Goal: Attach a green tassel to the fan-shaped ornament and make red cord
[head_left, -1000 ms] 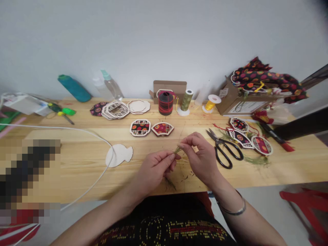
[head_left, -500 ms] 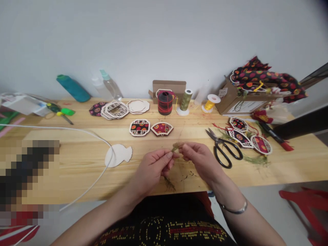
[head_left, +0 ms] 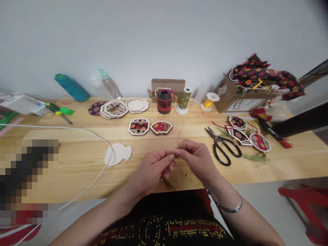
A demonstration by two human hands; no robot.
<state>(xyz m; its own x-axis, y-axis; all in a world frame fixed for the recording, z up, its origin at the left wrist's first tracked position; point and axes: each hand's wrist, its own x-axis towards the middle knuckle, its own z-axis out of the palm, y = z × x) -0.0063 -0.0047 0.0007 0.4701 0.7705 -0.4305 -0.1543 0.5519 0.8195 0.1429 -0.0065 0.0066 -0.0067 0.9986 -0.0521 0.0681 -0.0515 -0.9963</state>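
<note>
Threads pinched by left fingers, right fingers touching, tail slanting near-right

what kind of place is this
Probably a small craft workspace: spools of thread, like the yellow one, black-handled scissors and fabric-backed lattice pieces, such as the fan-shaped one, sit on a wooden table against a plain wall.

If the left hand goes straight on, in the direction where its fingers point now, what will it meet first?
Most likely the right hand: its fingertips lie just ahead of those of the left hand, perhaps already touching; depth is unclear there.
</note>
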